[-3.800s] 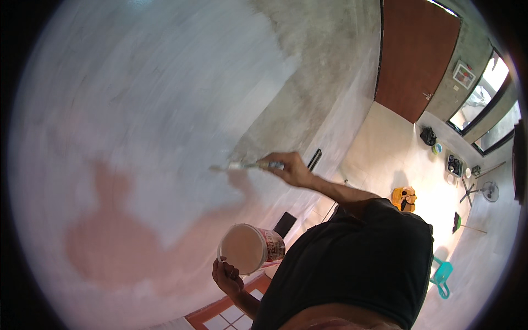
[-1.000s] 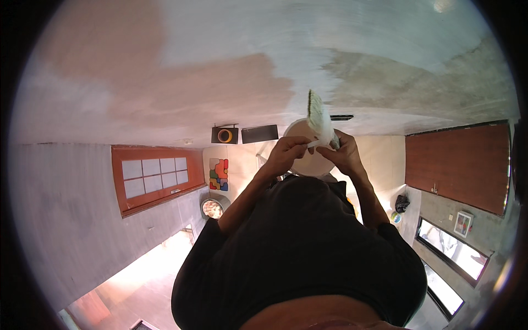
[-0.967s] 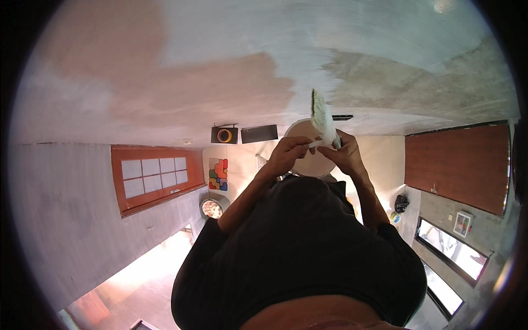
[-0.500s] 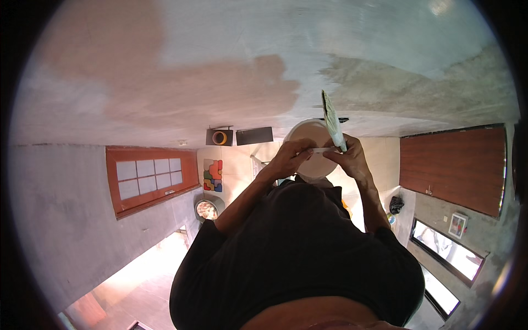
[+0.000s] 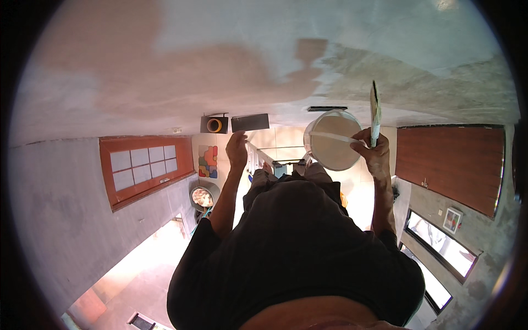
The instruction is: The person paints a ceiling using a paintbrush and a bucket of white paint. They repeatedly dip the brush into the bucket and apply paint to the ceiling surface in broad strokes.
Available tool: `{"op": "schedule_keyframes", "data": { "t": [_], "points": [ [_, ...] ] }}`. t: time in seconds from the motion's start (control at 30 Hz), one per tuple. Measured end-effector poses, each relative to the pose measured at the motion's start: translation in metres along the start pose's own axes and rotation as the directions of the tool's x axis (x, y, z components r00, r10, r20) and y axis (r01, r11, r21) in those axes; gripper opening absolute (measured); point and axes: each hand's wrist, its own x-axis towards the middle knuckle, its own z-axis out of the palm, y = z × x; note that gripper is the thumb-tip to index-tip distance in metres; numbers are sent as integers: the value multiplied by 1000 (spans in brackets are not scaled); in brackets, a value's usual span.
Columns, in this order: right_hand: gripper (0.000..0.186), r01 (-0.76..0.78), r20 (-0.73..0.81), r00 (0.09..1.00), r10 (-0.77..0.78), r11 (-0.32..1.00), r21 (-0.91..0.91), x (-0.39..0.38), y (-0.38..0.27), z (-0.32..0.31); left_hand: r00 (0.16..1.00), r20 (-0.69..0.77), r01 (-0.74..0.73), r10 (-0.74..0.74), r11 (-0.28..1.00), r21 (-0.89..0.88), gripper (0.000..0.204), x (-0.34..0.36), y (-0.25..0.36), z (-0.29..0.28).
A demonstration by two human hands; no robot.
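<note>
My right hand point(image 5: 375, 148) is closed round the handle of a wide paintbrush point(image 5: 375, 113), its bristles pointing up toward the wall. The same hand grips the pale strap handle point(image 5: 333, 136) of a round bucket point(image 5: 309, 148). Light beige liquid that looks like paint point(image 5: 334, 154) fills the bucket, which hangs left of that hand. My left hand point(image 5: 237, 149) is raised apart from the bucket, just below a dark wall box point(image 5: 250, 122). Its fingers point up, loosely bent, and nothing shows in them.
The wall point(image 5: 220, 66) ahead has darker patches and a shadow of hand and brush. Beside the dark box is another fixture with a yellow ring point(image 5: 214, 126). A ladder point(image 5: 253, 158) shows by my feet. A brown door point(image 5: 448, 165) is at right, a red-framed window point(image 5: 146, 170) at left.
My left hand has let go of the bucket's handle and moved left toward the dark box. My right hand has carried the brush and bucket to the right.
</note>
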Motion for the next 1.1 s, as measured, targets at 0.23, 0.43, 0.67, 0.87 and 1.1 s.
{"op": "schedule_keyframes", "data": {
  "t": [0.23, 0.43, 0.67, 0.87, 1.1],
  "points": [
    [15, -11, -87, 996, 8, 999, -37, -3, 13, -13, 912, -114, 406, -393, 835, 371, 27, -45, -91, -39],
    [14, -14, -177, 984, 1, 997, -76, -3, 18, -15, 881, -80, 440, -466, 750, 494, 31, -69, -131, -49],
    [11, -35, -205, 978, 28, 999, -29, -3, 41, -21, 887, -98, 434, -451, 742, 511, 32, -72, -134, -36],
    [12, -54, -236, 970, 52, 999, -2, -4, 56, -19, 866, -132, 488, -481, 763, 424, 28, -66, -149, -34],
    [17, -62, -349, 935, 57, 998, -1, -5, 57, -17, 908, -20, 382, -418, 808, 448, 25, -52, -147, -17]
  ]
}}
